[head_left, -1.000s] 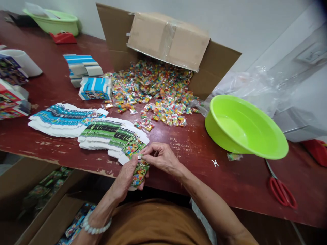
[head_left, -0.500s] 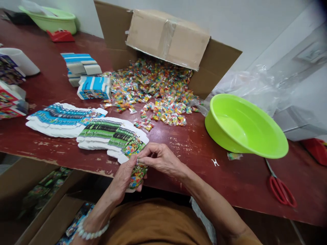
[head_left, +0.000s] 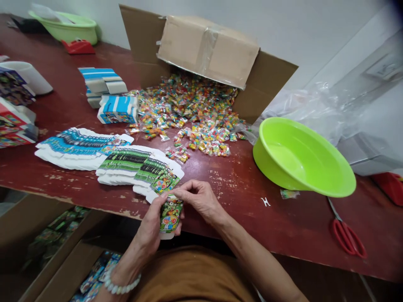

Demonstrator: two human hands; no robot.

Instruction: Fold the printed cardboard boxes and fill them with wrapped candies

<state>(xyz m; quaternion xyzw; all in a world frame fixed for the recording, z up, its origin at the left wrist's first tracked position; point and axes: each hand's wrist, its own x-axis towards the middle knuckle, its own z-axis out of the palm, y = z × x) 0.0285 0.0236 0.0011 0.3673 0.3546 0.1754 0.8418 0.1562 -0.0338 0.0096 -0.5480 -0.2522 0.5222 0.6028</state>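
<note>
At the table's near edge my left hand (head_left: 153, 226) is wrapped round a small green printed carton (head_left: 170, 216). My right hand (head_left: 198, 199) pinches the carton's top end, fingers closed on its flap. Just beyond my hands lies a fanned row of flat green cartons (head_left: 138, 167), and left of it a row of flat blue cartons (head_left: 78, 144). A heap of small colourful sweet packets (head_left: 189, 113) spills from a tipped cardboard box (head_left: 208, 50) further back.
A lime green basin (head_left: 302, 157) stands at the right, red scissors (head_left: 346, 235) near the front edge beside it. Folded blue boxes (head_left: 110, 98), another green basin (head_left: 66, 25) and a red tape dispenser (head_left: 77, 46) sit at the back left. Open cardboard boxes (head_left: 63, 251) stand below the table.
My hands have drawn the green carton slightly nearer and lower. It now stands more upright in my left hand, with my right fingers still at its top.
</note>
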